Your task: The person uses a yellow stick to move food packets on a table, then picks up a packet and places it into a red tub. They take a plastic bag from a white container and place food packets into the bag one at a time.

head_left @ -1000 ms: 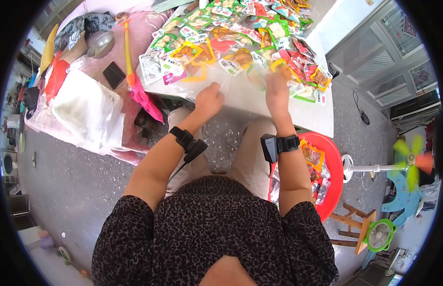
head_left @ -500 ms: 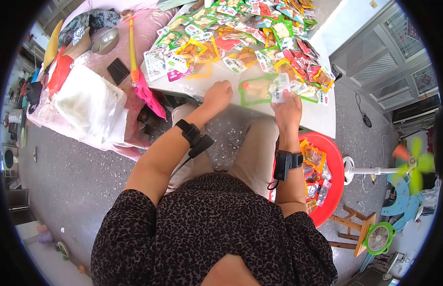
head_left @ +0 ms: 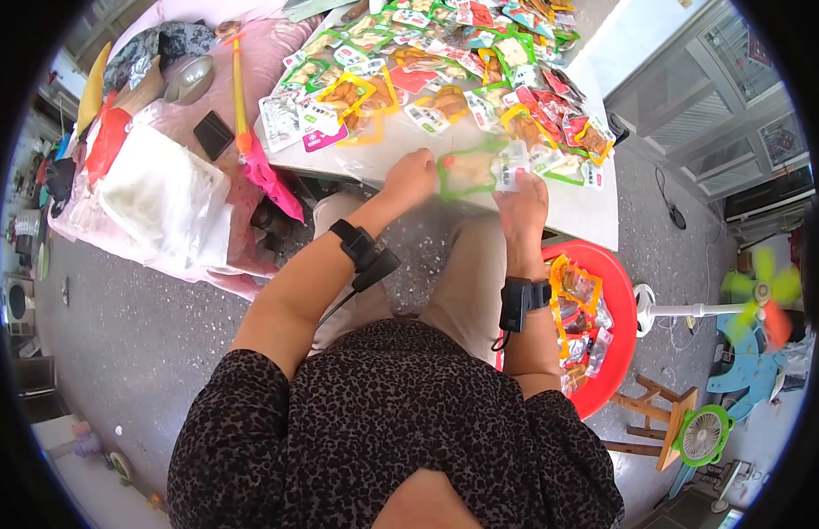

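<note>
A clear food packet (head_left: pixel 469 171) with a green border and a white label hangs over the table's near edge. My right hand (head_left: pixel 522 203) pinches its right end, at the label. My left hand (head_left: pixel 411 180) is closed, its curled fingers right at the packet's left edge; what they hold, if anything, is hidden. Beyond both hands, a heap of food packets (head_left: pixel 427 63) with green, yellow and red borders covers much of the white table (head_left: pixel 387 148).
To the right of my legs, a red basin (head_left: pixel 617 353) holds several packets. A pink-covered surface (head_left: pixel 185 115) on the left bears white plastic sheets (head_left: pixel 158 194), a black wallet-like item (head_left: pixel 214 134) and a pink umbrella (head_left: pixel 270 183). A standing fan (head_left: pixel 762 291) and a wooden stool (head_left: pixel 670 423) are at right.
My right hand has drawn the packet slightly left and toward me. The left hand has shifted a little right, closing the gap to the packet's left edge.
</note>
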Available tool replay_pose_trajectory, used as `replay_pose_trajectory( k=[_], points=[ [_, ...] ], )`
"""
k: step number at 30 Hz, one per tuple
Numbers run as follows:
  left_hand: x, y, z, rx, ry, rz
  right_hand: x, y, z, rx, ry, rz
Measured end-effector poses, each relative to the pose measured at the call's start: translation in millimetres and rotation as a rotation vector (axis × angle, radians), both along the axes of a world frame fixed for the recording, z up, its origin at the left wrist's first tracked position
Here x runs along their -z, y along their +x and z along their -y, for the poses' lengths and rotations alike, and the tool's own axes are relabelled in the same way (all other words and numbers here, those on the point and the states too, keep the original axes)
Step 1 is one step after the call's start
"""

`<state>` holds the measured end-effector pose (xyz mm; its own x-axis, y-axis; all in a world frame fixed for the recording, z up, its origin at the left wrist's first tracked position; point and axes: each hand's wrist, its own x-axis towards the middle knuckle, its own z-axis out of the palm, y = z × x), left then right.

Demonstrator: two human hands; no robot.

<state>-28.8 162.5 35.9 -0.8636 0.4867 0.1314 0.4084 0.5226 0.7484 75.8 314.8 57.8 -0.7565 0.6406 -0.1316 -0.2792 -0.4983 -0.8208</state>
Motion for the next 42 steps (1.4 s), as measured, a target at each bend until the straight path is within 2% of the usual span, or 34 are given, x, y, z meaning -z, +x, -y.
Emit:
replay_pose_trajectory(
  k=[3, 7, 10, 11, 13, 16, 19, 25, 28, 30, 32, 33, 35, 37, 40, 42],
  points=[
    [-1, 3, -1, 0.0, -0.044, -0.071, 26, -7, -6, 0.032, 0.022, -0.021],
    [-3, 9, -4, -0.015, -0.069, -0.136, 59, -15, -11, -0.038, 0.055, -0.031],
    [0, 10, -4, 0.017, -0.03, -0.24, 67, -20, 0, -0.093, 0.134, -0.054],
    [2, 9, -4, 0.023, -0.055, -0.253, 59, -18, 12, -0.115, 0.283, -0.04],
    [5, 6, -3, 0.03, -0.104, -0.28, 30, -7, 33, -0.139, 0.014, 0.167],
    [-1, 15, 0, 0.065, -0.167, -0.255, 17, -2, 36, -0.367, 0.167, 0.37],
    [-5, 19, -1, 0.07, -0.158, -0.276, 2, -4, 35, -0.549, 0.449, 0.491],
    [-16, 20, 1, 0.068, -0.118, -0.33, 14, -17, 49, -0.264, 0.17, 0.317],
    [-16, 17, 1, 0.056, -0.117, -0.291, 19, -23, 54, -0.262, 0.091, 0.294],
    [-16, 18, -1, 0.101, -0.123, -0.255, 16, -29, 59, -0.46, 0.456, 0.408],
    [-15, 17, -1, 0.141, -0.064, -0.251, 27, -40, 54, -0.51, 0.699, 0.303],
    [-14, 17, -2, 0.158, 0.001, -0.265, 52, -52, 44, -0.46, 0.757, 0.144],
    [-10, 19, -5, 0.15, 0.042, -0.249, 31, -46, 46, -0.488, 0.717, 0.113],
    [-8, 11, -2, 0.091, -0.011, -0.205, -11, -39, 54, -0.64, 0.518, 0.341],
    [1, 7, 5, 0.075, 0.009, -0.197, 8, -43, 31, -0.512, 0.345, 0.371],
    [7, 5, 7, 0.043, 0.007, -0.162, 4, -37, 9, -0.352, 0.451, 0.335]
  ],
)
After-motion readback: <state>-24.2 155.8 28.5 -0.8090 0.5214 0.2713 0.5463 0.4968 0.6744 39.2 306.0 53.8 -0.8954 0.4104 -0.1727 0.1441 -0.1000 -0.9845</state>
